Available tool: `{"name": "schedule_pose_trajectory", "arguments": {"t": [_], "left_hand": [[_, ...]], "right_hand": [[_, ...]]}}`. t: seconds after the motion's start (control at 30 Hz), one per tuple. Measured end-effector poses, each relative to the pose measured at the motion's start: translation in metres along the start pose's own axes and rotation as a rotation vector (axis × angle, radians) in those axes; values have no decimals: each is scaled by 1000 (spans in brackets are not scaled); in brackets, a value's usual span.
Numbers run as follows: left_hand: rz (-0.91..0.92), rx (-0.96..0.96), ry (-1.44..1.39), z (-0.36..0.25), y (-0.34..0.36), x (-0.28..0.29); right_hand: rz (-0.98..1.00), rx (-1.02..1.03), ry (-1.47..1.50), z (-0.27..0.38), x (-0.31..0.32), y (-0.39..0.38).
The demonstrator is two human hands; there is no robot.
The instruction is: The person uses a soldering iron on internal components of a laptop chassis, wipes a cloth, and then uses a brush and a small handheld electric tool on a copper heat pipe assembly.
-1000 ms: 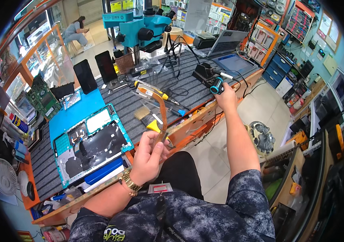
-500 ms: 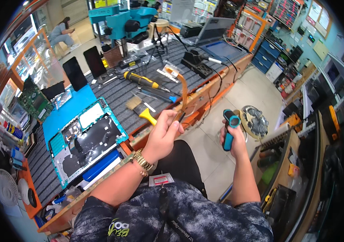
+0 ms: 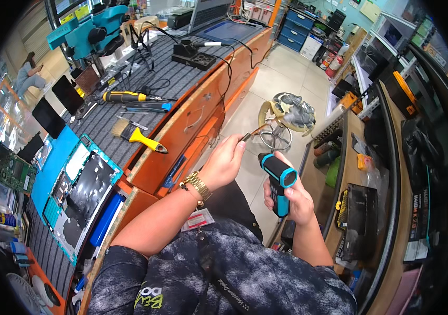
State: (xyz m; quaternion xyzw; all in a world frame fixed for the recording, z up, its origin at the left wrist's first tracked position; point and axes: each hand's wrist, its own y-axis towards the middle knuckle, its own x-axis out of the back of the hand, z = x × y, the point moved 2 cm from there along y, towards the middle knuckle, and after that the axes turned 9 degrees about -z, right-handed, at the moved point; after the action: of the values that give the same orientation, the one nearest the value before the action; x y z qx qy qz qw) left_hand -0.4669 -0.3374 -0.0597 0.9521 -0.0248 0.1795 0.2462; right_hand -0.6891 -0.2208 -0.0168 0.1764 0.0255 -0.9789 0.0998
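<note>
In front of my body, my left hand (image 3: 225, 161) pinches the dark end of a thin copper heat pipe (image 3: 258, 129), which points away to the right. The far end of the pipe overlaps the stool behind it and is hard to make out. My right hand (image 3: 293, 197) is wrapped round the grip of a black and teal pistol-shaped blower (image 3: 275, 176), with its teal ring toward me. Blower and pipe are apart. On the bench at left lies an opened laptop chassis (image 3: 85, 184) with a teal edge, partly on a blue mat (image 3: 56, 152).
A yellow-handled brush (image 3: 145, 140), a screwdriver (image 3: 125, 96) and a soldering iron stand (image 3: 192, 55) lie on the striped bench. A round stool (image 3: 291, 113) stands beyond my hands. At right a shelf holds a black box (image 3: 361, 223). A seated person (image 3: 30, 76) is far left.
My view has turned right, so the bench has slid left. The copper pipe has swung from over the bench edge toward the stool. The blower has come closer to my left hand and tilted.
</note>
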Motion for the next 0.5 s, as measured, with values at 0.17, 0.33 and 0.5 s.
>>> {"name": "schedule_pose_trajectory", "arguments": {"t": [0.17, 0.33, 0.5], "left_hand": [[122, 474, -407, 16, -8, -33], [199, 869, -719, -28, 0, -31], [240, 899, -857, -25, 7, -26]], "right_hand": [[-37, 108, 59, 3, -3, 1], [-4, 75, 31, -4, 2, 1], [-32, 50, 15, -5, 2, 4]]}}
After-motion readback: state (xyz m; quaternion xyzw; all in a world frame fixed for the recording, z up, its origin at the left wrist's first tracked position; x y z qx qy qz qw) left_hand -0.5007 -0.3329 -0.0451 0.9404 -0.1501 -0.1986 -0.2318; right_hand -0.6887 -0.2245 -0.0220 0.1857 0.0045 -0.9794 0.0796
